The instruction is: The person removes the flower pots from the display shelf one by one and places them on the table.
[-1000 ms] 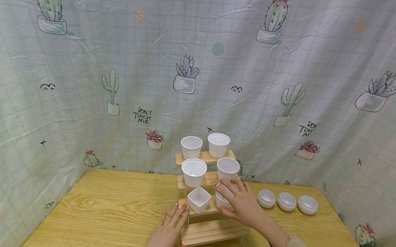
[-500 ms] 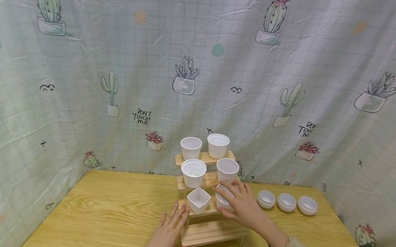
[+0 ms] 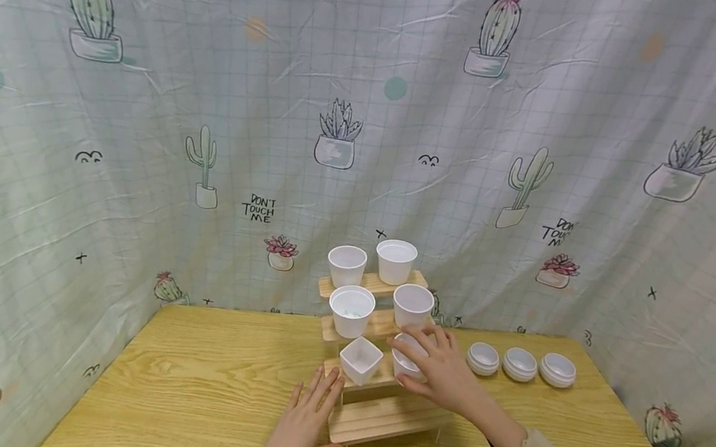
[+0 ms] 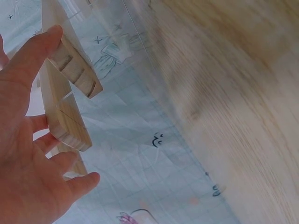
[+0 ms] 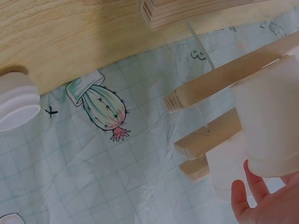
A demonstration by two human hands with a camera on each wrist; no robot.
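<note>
The right hand [image 3: 440,371] curls its fingers round a white round pot [image 3: 407,358] standing on the third tier of the stepped wooden stand [image 3: 382,420], while the left hand [image 3: 301,429] lies flat, fingers straight, against the stand's lowest step on the table [image 3: 191,382]. Five more pots — including a square pot [image 3: 360,359] just beside the held one — already occupy the upper tiers; the bottom step is bare, and three saucers [image 3: 520,364] wait on the table to the right.

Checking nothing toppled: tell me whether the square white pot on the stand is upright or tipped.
Upright: the square white pot sits on the wooden stand, its open mouth facing up.
</note>
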